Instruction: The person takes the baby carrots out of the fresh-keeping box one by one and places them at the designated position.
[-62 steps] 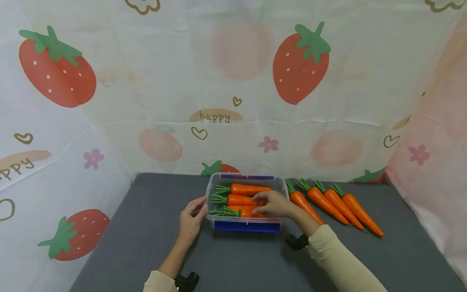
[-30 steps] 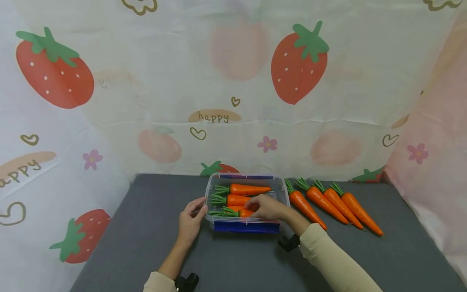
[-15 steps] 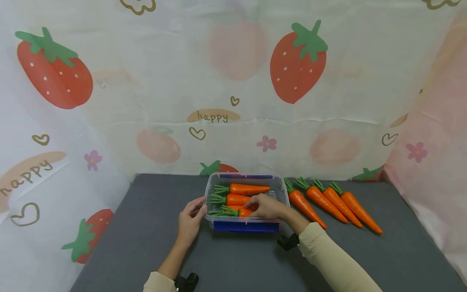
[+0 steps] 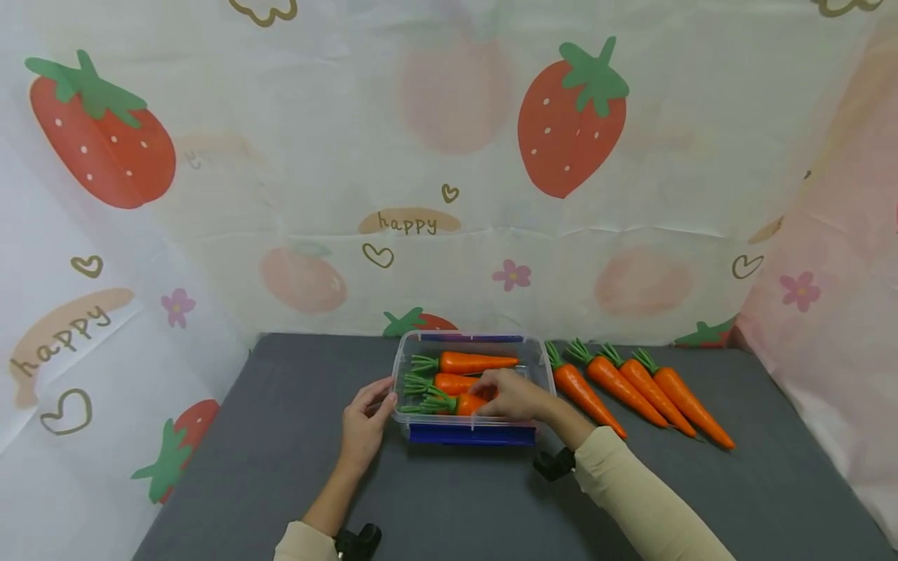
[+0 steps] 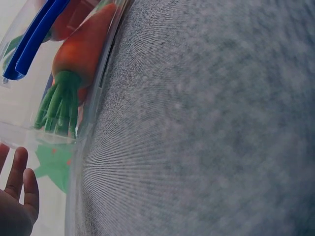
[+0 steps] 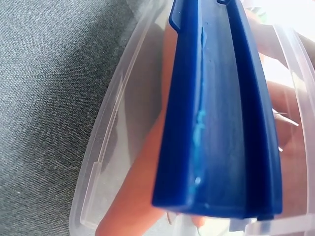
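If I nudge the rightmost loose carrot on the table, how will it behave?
The rightmost carrot would probably roll in a curve, since it looks round and tapers. It may feel slippery, as its surface looks glossy. Pushed left, it might soon bump the next carrot, close beside it.

Grey tbl [image 4: 449,499]; strawb.-print backdrop [image 4: 393,117] behind, w/ "happy" txt [image 4: 407,224].

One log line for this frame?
left hand: touching box, left end | right hand: inside, gripping front carrot | box: open | outside, right: four carrots
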